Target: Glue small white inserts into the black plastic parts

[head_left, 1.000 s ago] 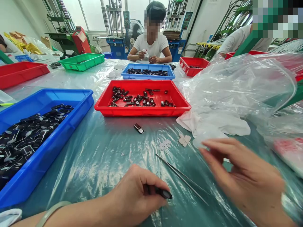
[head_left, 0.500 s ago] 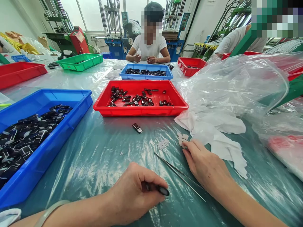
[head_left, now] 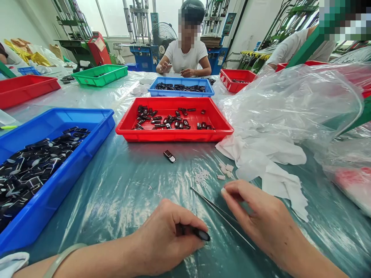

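A small black part (head_left: 202, 234) with a grey oval end is pinched in my left hand (head_left: 171, 239), low above the table. My right hand (head_left: 257, 220) is to the right, thumb and index fingertips pressed together; whatever they hold, if anything, is too small to make out. Metal tweezers (head_left: 223, 217) lie between my hands. Just beyond the right fingertips are several small white pieces (head_left: 226, 169), with a pile of thin white bits (head_left: 201, 176) to their left. One black and silver part (head_left: 169, 156) lies in front of the red tray (head_left: 174, 136).
The red tray holds several black parts. A big blue tray (head_left: 87, 162) at the left is full of black parts. White cloth (head_left: 272, 170) and clear plastic (head_left: 290, 104) cover the right side. Across the table sits a person (head_left: 185, 54) behind a smaller blue tray (head_left: 181, 94).
My right hand has drawn back toward me from the white pieces, and one piece now lies apart from the others. My left hand keeps its grip on the black part. The view has shifted slightly.
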Motion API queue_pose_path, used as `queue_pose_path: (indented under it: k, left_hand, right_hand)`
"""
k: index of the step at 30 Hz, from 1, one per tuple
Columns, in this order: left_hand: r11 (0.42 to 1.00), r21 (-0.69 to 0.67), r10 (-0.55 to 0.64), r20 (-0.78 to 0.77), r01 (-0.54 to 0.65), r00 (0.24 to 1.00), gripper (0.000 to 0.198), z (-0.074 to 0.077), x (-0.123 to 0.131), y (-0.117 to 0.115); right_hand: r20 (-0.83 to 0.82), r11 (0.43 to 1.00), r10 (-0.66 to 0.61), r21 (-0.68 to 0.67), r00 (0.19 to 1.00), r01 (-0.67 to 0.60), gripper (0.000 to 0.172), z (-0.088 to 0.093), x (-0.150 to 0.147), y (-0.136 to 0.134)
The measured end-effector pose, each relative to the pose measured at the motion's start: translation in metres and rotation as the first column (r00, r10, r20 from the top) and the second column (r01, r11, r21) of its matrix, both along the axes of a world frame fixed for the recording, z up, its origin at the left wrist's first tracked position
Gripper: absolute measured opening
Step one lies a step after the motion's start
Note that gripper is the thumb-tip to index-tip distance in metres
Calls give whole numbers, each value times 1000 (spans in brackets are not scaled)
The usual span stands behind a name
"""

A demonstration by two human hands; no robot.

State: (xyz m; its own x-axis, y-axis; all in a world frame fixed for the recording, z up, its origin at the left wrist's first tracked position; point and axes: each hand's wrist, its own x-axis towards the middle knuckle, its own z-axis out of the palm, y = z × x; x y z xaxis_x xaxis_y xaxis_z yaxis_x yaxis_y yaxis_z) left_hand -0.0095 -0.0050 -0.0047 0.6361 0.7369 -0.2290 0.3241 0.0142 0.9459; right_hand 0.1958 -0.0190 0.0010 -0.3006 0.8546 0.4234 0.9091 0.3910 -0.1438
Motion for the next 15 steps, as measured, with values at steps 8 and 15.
queue_pose_path:
  k: [8, 15]
  left_hand:
    - [997, -64, -32, 61, 36, 998, 20, 3, 0, 1]
    - [998, -34, -51, 83, 54, 995, 21, 3, 0, 2]
  right_hand:
    - [-540, 888, 322, -114, 778, -446, 23, 12, -20, -22]
    - [-448, 884, 362, -112, 817, -453, 23, 4, -23, -26]
